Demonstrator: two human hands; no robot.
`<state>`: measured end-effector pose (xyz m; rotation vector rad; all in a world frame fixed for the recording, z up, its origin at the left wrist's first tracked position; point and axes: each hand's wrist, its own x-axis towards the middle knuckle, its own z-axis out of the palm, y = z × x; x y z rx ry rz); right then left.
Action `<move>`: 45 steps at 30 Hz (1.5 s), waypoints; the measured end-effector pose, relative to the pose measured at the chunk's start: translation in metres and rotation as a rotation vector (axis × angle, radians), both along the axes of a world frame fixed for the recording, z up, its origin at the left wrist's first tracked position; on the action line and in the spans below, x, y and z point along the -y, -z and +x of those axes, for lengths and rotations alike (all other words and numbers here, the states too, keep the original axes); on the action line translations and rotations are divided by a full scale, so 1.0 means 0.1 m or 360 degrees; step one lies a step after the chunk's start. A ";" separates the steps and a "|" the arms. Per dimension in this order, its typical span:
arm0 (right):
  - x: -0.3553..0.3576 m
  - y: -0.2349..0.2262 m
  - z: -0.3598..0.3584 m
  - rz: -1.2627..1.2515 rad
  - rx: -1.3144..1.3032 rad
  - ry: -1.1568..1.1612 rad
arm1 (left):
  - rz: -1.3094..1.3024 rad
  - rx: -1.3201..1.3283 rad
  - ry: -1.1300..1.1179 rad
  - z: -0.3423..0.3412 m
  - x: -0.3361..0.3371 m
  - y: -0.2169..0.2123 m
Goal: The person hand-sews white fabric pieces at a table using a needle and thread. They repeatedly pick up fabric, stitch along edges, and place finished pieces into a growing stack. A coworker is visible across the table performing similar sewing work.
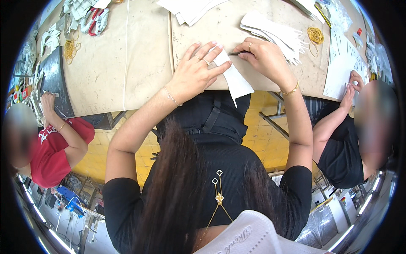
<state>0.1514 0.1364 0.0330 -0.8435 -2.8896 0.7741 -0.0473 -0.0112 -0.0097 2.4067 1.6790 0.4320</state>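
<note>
My left hand lies flat with fingers spread on a white cut piece of material at the near edge of the brown worktable. The piece hangs over the table edge. My right hand is closed around a thin dark pen-like tool, whose tip touches the white piece just beyond my left fingertips.
A stack of white cut pieces and yellow rubber bands lie right of my hands. More white pieces sit at the far edge, red-handled scissors at far left. A person in red works at left, another in black at right.
</note>
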 end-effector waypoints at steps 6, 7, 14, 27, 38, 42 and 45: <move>-0.07 -0.04 -0.05 0.0179 0.0006 -0.0214 | -0.0021 0.0003 -0.0010 0.00 -0.01 -0.02; -0.09 -0.04 -0.08 0.0265 0.0024 -0.0307 | -0.0029 0.0002 -0.0006 0.00 -0.01 -0.01; -0.14 0.02 -0.10 0.0503 -0.0025 -0.0550 | -0.0019 0.0016 -0.0024 -0.01 0.02 0.02; -0.20 0.04 -0.08 0.0333 -0.0147 -0.0523 | -0.0050 -0.0016 -0.0005 -0.01 0.03 0.07; -0.02 -0.16 0.20 -0.0212 -0.0277 -0.0085 | 0.0024 0.0131 -0.0050 -0.02 0.02 0.10; 0.28 0.04 0.03 -0.0563 -0.1392 0.0602 | 0.0113 0.0059 -0.0101 0.03 0.04 0.10; 0.41 0.34 -0.14 -0.0607 -0.2056 0.0755 | 0.0177 0.0043 -0.0135 0.05 0.03 0.11</move>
